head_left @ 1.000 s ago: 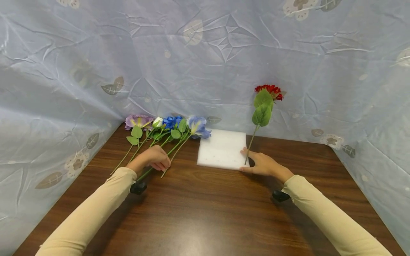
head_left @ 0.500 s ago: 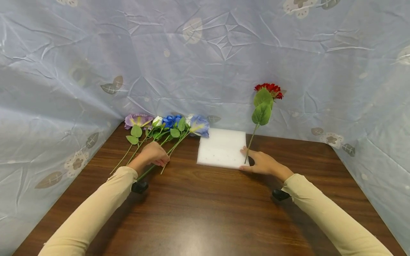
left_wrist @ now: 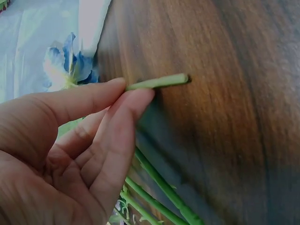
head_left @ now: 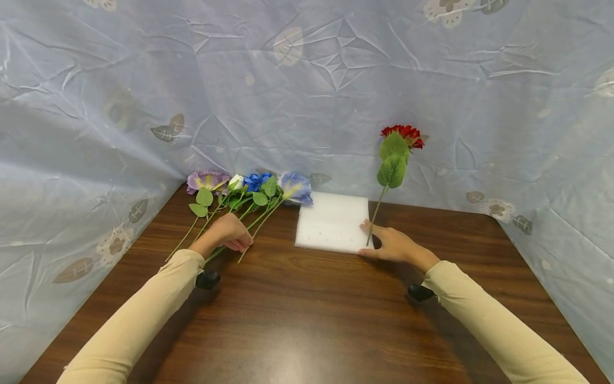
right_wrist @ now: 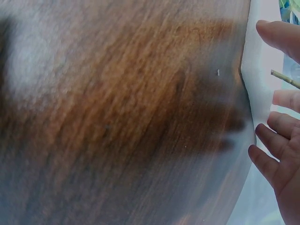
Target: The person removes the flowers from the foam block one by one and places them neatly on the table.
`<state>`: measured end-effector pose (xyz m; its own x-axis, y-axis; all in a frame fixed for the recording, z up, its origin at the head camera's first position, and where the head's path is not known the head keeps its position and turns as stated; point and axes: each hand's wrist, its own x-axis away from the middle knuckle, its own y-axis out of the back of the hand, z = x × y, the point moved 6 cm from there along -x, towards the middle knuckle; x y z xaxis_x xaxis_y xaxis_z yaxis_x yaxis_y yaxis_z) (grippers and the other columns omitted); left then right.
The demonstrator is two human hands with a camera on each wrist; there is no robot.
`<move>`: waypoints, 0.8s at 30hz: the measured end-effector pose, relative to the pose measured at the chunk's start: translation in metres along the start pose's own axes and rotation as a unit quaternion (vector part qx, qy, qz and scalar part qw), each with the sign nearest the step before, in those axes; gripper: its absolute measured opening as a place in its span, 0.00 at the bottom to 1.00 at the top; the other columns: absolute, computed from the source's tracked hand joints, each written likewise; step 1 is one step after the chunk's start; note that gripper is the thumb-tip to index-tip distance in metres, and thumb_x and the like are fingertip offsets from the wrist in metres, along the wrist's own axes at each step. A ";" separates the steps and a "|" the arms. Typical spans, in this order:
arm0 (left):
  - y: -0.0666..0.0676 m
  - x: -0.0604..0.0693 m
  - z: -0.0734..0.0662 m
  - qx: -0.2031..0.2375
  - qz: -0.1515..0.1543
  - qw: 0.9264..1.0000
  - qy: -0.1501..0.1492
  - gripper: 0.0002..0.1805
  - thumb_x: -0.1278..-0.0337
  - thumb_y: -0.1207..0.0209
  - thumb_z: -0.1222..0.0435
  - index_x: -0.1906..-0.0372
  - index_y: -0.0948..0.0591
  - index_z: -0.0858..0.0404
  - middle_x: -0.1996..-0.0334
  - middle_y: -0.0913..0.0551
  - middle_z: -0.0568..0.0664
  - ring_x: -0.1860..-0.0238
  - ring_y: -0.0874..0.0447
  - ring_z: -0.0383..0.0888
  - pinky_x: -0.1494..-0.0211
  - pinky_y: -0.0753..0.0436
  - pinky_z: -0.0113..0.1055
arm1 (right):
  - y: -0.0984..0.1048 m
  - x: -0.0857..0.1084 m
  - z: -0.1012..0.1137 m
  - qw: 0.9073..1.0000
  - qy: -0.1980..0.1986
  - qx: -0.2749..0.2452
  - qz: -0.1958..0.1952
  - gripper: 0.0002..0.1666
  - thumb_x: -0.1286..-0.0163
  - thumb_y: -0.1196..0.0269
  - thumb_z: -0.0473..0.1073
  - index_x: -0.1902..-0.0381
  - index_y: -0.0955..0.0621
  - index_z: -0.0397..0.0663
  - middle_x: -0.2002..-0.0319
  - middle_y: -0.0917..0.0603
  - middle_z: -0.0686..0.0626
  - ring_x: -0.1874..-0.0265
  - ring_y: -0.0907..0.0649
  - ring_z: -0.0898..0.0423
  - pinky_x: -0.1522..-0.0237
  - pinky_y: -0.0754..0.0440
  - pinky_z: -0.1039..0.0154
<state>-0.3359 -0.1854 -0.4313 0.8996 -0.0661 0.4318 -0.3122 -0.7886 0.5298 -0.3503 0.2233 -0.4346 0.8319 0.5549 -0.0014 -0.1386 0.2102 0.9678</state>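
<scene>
In the head view my left hand is at the stems of several artificial flowers lying on the table. In the left wrist view its thumb and fingertips pinch a green stem, whose cut end sticks out past them. This stem leads to the light blue flower. My right hand touches the near right corner of the white foam block, fingers spread. A red flower rises there, its stem base showing between thumb and fingers; it appears stuck in the foam.
Left of the light blue flower lie a dark blue flower, a white rose and a purple flower with leafy stems. The wooden table ends at a patterned pale curtain behind and at both sides.
The left hand has shifted slightly, and the light blue flower in it has moved a little to the left. The right hand, foam block and red flower look still.
</scene>
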 end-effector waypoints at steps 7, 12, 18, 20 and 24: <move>-0.009 -0.004 -0.001 0.003 0.031 0.999 0.003 0.11 0.45 0.33 0.73 0.58 0.12 0.75 0.77 0.11 0.50 0.77 0.12 0.40 0.65 0.10 0.35 | 0.000 0.000 0.000 1.000 -0.002 -0.002 -0.001 0.52 0.33 0.34 0.66 0.24 0.34 0.38 0.26 0.32 0.34 0.37 0.21 0.33 0.39 0.20 0.38; -0.009 -0.006 -0.001 -0.003 0.040 0.999 0.011 0.11 0.43 0.34 0.72 0.56 0.12 0.75 0.75 0.11 0.51 0.76 0.12 0.40 0.62 0.10 0.36 | 0.001 0.000 0.000 1.000 -0.007 -0.002 0.002 0.52 0.33 0.35 0.66 0.24 0.34 0.39 0.25 0.33 0.35 0.36 0.22 0.33 0.38 0.21 0.38; -0.009 -0.005 -0.002 -0.002 0.053 0.999 0.012 0.13 0.41 0.34 0.71 0.53 0.13 0.75 0.72 0.11 0.52 0.74 0.11 0.40 0.60 0.10 0.36 | -0.001 -0.001 -0.001 1.000 -0.010 0.002 0.006 0.52 0.33 0.35 0.67 0.23 0.34 0.40 0.25 0.33 0.35 0.35 0.22 0.33 0.38 0.21 0.38; -0.009 -0.005 -0.002 -0.004 0.056 0.998 0.013 0.13 0.40 0.34 0.71 0.52 0.13 0.74 0.71 0.11 0.52 0.74 0.11 0.40 0.59 0.10 0.36 | -0.001 -0.002 -0.001 1.000 -0.010 0.002 0.006 0.52 0.33 0.35 0.67 0.23 0.35 0.40 0.25 0.33 0.35 0.35 0.22 0.33 0.38 0.21 0.38; -0.009 -0.005 -0.003 -0.011 0.058 0.998 0.013 0.14 0.38 0.34 0.69 0.51 0.13 0.73 0.70 0.10 0.52 0.73 0.11 0.39 0.59 0.10 0.36 | -0.001 -0.002 -0.002 1.000 -0.012 0.002 0.006 0.52 0.33 0.35 0.67 0.23 0.35 0.40 0.25 0.34 0.35 0.35 0.23 0.34 0.37 0.22 0.38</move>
<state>-0.3383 -0.1767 -0.4359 0.8484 -0.1403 0.5105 -0.4215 -0.7624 0.4911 -0.3523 0.2235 -0.4362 0.8425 0.5384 0.0157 -0.1462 0.2006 0.9687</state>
